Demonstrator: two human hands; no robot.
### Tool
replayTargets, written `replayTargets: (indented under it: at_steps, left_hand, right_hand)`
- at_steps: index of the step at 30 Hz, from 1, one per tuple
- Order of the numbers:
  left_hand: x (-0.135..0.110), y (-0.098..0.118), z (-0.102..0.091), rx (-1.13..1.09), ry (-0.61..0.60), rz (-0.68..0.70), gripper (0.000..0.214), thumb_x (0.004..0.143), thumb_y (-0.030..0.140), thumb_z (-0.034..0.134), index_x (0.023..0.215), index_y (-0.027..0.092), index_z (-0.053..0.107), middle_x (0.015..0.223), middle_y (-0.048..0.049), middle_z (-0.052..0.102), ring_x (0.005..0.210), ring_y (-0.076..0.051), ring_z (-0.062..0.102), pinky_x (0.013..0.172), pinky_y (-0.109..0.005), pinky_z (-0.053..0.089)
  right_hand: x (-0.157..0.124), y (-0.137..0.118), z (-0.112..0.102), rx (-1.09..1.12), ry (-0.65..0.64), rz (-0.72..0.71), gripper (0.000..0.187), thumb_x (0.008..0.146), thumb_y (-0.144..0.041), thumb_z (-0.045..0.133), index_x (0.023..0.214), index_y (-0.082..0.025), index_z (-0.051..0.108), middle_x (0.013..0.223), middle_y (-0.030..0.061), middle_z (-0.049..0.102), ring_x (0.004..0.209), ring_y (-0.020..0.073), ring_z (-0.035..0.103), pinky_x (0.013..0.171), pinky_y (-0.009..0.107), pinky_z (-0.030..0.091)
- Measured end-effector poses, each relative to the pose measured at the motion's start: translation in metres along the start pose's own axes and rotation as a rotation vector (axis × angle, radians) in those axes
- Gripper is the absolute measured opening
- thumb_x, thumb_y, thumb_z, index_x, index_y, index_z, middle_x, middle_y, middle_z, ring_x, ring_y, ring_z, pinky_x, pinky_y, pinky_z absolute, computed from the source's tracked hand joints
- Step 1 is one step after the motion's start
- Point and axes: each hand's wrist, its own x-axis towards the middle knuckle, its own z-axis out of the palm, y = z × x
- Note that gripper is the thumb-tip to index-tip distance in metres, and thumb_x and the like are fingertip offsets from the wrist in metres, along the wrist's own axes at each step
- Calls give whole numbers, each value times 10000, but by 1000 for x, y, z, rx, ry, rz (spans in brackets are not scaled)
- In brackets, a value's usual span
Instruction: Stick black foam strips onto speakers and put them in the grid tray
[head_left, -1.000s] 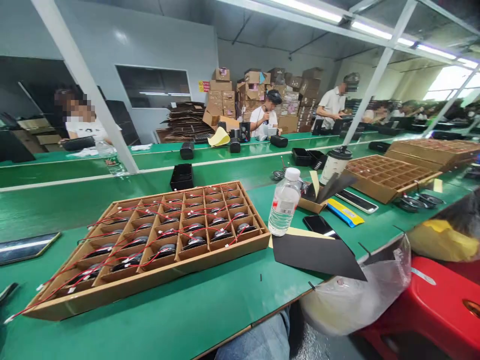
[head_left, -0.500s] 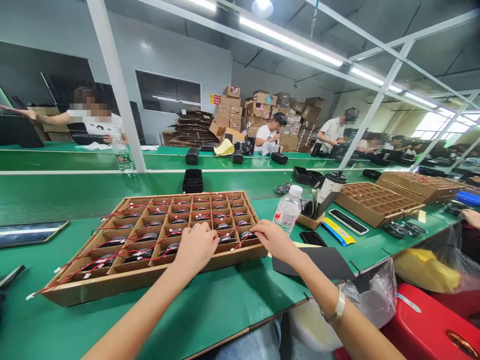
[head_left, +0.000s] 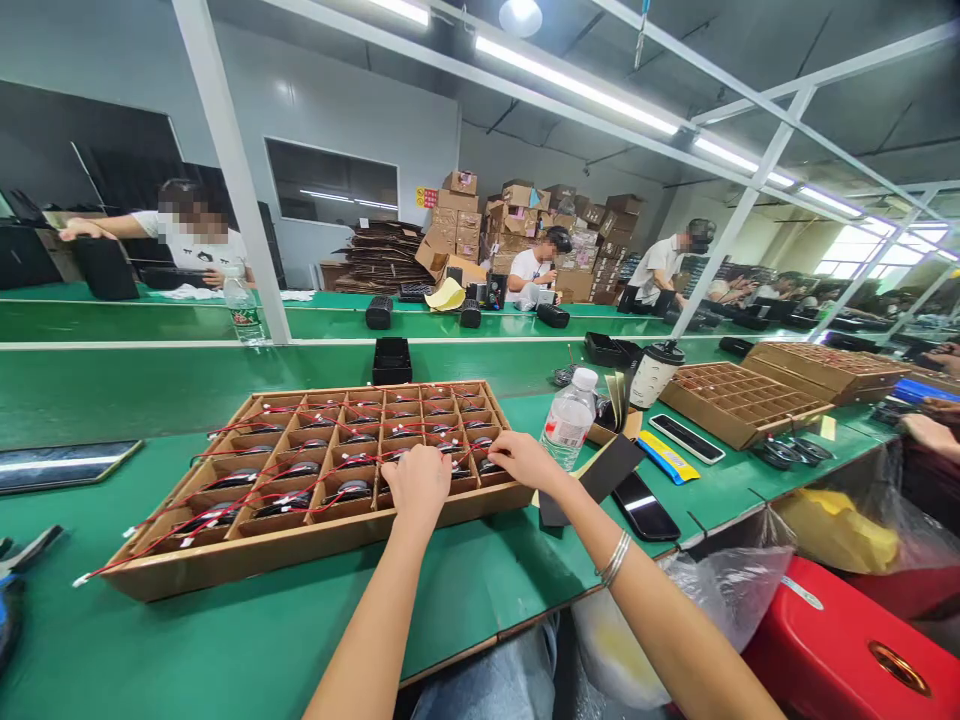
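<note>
A shallow cardboard tray (head_left: 247, 572) with a grid of dividers lies in front of me. Its compartments hold round black speakers (head_left: 352, 490) with red and black wires that end in small white plugs. My left hand (head_left: 417, 484) is over the front row, right of the middle, fingers curled down into a compartment; its fingertips are partly hidden. At the tray's right end, my right hand (head_left: 529, 462) pinches with thumb and forefinger beside a speaker (head_left: 486, 463) and its red wire. What either hand grips is too small or hidden to make out.
Right of the tray stand a water bottle (head_left: 570, 418), black sheets (head_left: 611, 468), a phone (head_left: 645, 506) and a patterned cup (head_left: 655, 374). Another divided tray (head_left: 739, 400) lies beyond. Left are a tablet (head_left: 60, 466) and a blue-handled tool (head_left: 11, 600). Co-workers sit across the green bench.
My left hand has moved right along the tray, nearer my right hand. The black sheets lie differently and the phone shows more fully. The co-worker at left now has a hand on an upright black box.
</note>
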Motion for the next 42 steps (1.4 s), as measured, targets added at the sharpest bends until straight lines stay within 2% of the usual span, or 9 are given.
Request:
replayTargets:
  at_steps: [7, 13, 17, 19, 24, 30, 35, 39, 42]
  left_hand:
    - [-5, 6, -26, -217, 277, -18, 254, 875, 305, 399, 827, 157, 598, 994, -111, 569, 1001, -274, 496, 762, -371, 424]
    - [-29, -13, -69, -474, 304, -3, 304, 890, 384, 266, 806, 218, 506, 835, -8, 652, 739, -177, 596, 669, -273, 427]
    - [-61, -30, -38, -731, -176, 42, 393, 844, 505, 268, 691, 219, 490, 724, 3, 656, 656, -166, 595, 623, -253, 446]
    - [-73, -35, -14, -673, -296, 30, 406, 831, 511, 253, 673, 224, 494, 671, 2, 641, 629, -176, 588, 607, -263, 446]
    - [-83, -42, 6, -458, -199, -68, 387, 788, 488, 295, 824, 219, 570, 906, -67, 651, 887, -287, 578, 795, -390, 401]
    - [-90, -60, -8, -257, -79, -70, 441, 802, 525, 275, 964, 260, 587, 1060, -5, 628, 940, -253, 588, 775, -352, 448]
    - [-105, -57, 3, -329, 88, 164, 317, 849, 486, 339, 925, 298, 582, 959, 40, 659, 839, -182, 629, 674, -284, 481]
    - [-118, -35, 5, -436, 265, 467, 169, 870, 331, 426, 974, 289, 551, 929, 30, 652, 864, -158, 606, 789, -279, 463]
    - [-108, -9, -7, -535, 242, 593, 174, 858, 271, 452, 1003, 277, 548, 935, 10, 643, 884, -166, 589, 815, -301, 455]
  right_hand:
    - [-12, -19, -21, 94, 386, 151, 199, 897, -189, 317, 874, -157, 513, 890, 88, 609, 850, 199, 554, 762, 318, 413]
    - [-49, -44, -42, 150, 334, 202, 222, 908, -259, 337, 741, -195, 469, 672, -1, 602, 623, 149, 567, 600, 240, 403]
    - [-86, -52, 5, 121, 211, 294, 222, 878, -193, 390, 672, -196, 471, 536, -33, 543, 475, 134, 514, 454, 220, 341]
    - [-97, -51, 25, 78, 193, 344, 192, 872, -166, 401, 711, -187, 502, 556, -18, 562, 488, 146, 529, 465, 231, 351]
    - [-97, -34, 19, -54, 189, 368, 156, 881, -145, 415, 933, -150, 562, 929, 86, 620, 896, 206, 559, 795, 291, 408]
    - [-105, -3, 7, -147, 66, 437, 184, 786, -37, 514, 700, -156, 623, 760, 84, 605, 772, 232, 559, 711, 314, 421]
    - [-115, 7, 19, -121, 122, 523, 114, 788, -108, 592, 690, -158, 623, 763, 53, 600, 777, 208, 550, 718, 301, 429]
    - [-119, 9, 23, -103, 187, 560, 56, 759, -165, 654, 715, -154, 621, 790, 47, 606, 789, 203, 545, 735, 303, 430]
    - [-120, 10, 22, -98, 193, 556, 61, 774, -143, 629, 715, -160, 632, 792, 40, 613, 788, 196, 548, 744, 300, 431]
